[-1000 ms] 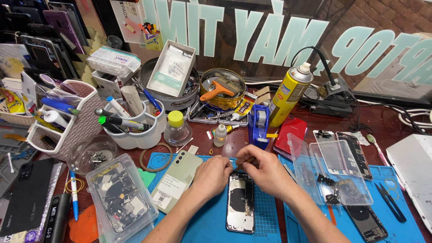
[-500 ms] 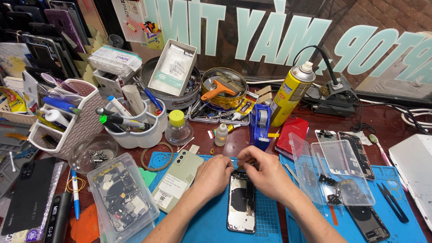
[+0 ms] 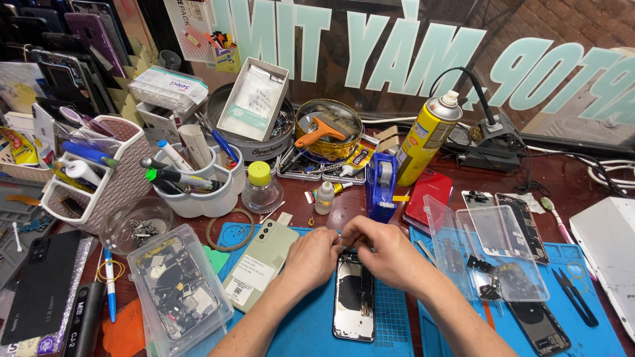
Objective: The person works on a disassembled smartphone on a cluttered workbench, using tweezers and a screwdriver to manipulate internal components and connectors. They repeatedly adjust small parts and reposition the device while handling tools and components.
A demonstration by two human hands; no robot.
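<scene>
Fingers of the left hand (image 3: 314, 254) and right hand (image 3: 387, 254) are pinched together at the top edge of an opened smartphone (image 3: 354, 301), apparently clamped on a tiny part too small to identify. The phone lies back-open on the blue work mat (image 3: 304, 330) at the centre of the bench (image 3: 582, 178), at six o'clock from the blue tape dispenser (image 3: 380, 178). By the look of it, this is fine disassembly or refitting at the phone's upper end; the next move calls for a steady, light pinch. At nine o'clock from the hands lies a pale green phone (image 3: 258, 264); at three o'clock, a clear plastic parts box (image 3: 489, 254); at one o'clock, a yellow spray can (image 3: 426, 139).
</scene>
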